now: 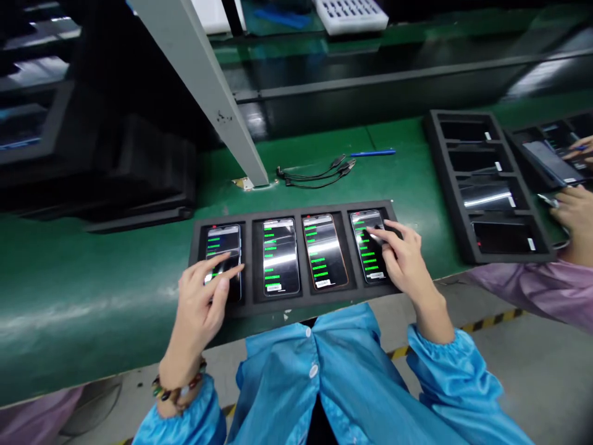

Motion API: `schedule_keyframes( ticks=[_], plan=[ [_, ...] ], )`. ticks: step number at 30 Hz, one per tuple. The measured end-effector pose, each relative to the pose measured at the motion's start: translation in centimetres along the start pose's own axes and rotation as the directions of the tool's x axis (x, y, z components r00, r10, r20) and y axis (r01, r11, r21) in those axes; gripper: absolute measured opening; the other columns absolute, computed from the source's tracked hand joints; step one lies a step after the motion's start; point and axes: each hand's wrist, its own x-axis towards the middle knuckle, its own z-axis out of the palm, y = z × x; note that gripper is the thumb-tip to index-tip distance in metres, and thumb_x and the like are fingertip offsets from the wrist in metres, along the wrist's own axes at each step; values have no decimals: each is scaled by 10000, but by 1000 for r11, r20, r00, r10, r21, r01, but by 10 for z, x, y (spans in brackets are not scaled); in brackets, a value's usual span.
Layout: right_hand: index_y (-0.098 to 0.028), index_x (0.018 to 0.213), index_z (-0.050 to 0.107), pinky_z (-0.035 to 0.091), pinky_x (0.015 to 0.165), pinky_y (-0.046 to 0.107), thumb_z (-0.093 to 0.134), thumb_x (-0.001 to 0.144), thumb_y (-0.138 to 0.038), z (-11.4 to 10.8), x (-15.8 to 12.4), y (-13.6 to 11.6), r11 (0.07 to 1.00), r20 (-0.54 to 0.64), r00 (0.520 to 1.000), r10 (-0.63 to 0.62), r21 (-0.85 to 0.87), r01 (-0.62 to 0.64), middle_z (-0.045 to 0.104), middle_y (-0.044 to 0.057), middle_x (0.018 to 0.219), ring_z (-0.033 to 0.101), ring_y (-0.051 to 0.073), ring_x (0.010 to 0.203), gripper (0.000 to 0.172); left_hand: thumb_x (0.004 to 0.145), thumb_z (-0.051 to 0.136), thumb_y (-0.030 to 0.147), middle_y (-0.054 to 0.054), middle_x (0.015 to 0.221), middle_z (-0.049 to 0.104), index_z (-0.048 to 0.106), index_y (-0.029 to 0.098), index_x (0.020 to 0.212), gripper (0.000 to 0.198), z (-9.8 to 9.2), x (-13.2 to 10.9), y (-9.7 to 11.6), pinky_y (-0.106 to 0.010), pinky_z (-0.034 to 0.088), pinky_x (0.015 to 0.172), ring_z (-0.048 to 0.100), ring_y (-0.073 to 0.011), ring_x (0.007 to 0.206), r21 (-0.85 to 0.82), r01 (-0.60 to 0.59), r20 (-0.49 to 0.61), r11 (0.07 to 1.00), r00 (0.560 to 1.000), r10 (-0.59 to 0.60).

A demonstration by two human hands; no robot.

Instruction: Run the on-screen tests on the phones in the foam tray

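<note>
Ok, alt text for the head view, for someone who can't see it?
The person's left hand touches the leftmost phone and the right hand the rightmost phone of four lit phones in a black foam tray on a green belt. At right, a co-worker's hand rests beside a second tray; cables and a blue pen lie behind.

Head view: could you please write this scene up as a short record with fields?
Tray: black foam tray, four lit phones side by side, on a green belt
Left hand: fingertips on leftmost phone screen
Right hand: fingers on rightmost phone screen
Behind tray: black cables, blue pen
Right edge: co-worker's hands at a second tray
</note>
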Motion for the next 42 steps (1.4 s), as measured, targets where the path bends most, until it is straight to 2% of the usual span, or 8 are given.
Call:
schedule_keyframes(
  ticks=[6, 14, 20, 26, 31, 35, 38, 42],
  plan=[
    [-278, 1300, 776, 391, 1264, 588, 479, 996, -80, 28, 10, -53, 951, 163, 940, -299, 124, 281, 803, 78, 1318, 610, 288, 1470, 469, 1136, 431, 400, -108, 1516, 656, 824, 303, 1248, 419, -12, -13, -18, -632, 385, 1260, 587, -361, 1400, 68, 87, -83, 994, 993, -81],
    [-273, 1342, 753, 355, 1287, 626, 488, 990, -69, 44, 36, -72, 976, 128, 969, -211, 88, 201, 817, 83, 1327, 575, 302, 1513, 485, 1141, 399, 446, -163, 1671, 513, 765, 288, 1400, 475, -5, -1, -32, -684, 320, 1296, 477, -414, 1552, 141, 151, -58, 978, 988, -144],
    [-272, 1343, 739, 349, 1296, 611, 496, 988, -46, 72, 41, -117, 888, 263, 852, -453, 221, 404, 861, 48, 1192, 567, 286, 1523, 486, 1139, 442, 407, -161, 1676, 504, 759, 261, 1407, 440, -2, -4, -24, -626, 368, 1301, 480, -373, 1561, 98, 113, -105, 989, 989, -102],
    [-249, 1459, 666, 295, 1312, 656, 487, 1002, -61, 83, 53, -118, 944, 248, 912, -326, 125, 304, 840, 79, 1289, 519, 337, 1569, 526, 1133, 471, 406, -137, 1669, 510, 784, 281, 1369, 412, 1, -10, -25, -605, 393, 1296, 482, -358, 1550, 74, 124, -137, 989, 984, -114],
    [-270, 1483, 641, 278, 1320, 636, 465, 1008, -61, 73, 41, -117, 949, 237, 922, -307, 154, 276, 810, 60, 1378, 525, 314, 1572, 548, 1153, 418, 425, -155, 1651, 489, 765, 234, 1382, 458, 0, -9, -22, -552, 444, 1283, 481, -334, 1546, -21, 214, -232, 977, 949, -213],
    [-286, 1457, 660, 290, 1320, 614, 455, 1009, -55, 65, 27, -119, 934, 266, 901, -344, 199, 298, 831, 55, 1296, 550, 291, 1558, 544, 1159, 402, 470, -143, 1598, 547, 779, 223, 1313, 476, 0, -10, -22, -540, 427, 1326, 530, -302, 1537, -92, 264, -261, 960, 924, -279],
    [-281, 1411, 683, 305, 1313, 620, 473, 1002, -61, 69, 25, -122, 924, 319, 870, -377, 199, 327, 828, 64, 1305, 553, 299, 1553, 509, 1136, 488, 495, -141, 1590, 604, 725, 233, 1397, 439, 4, -11, -31, -529, 454, 1324, 563, -297, 1539, -229, 318, -239, 920, 898, -370],
    [-268, 1407, 680, 268, 1323, 656, 482, 971, -44, 79, 28, -126, 946, 311, 896, -315, 178, 271, 862, 55, 1154, 533, 321, 1567, 529, 1066, 642, 512, -159, 1631, 612, 564, 251, 1578, 579, 13, -13, -48, -522, 491, 1313, 600, -306, 1529, -456, 381, -136, 804, 863, -486]
  ],
)
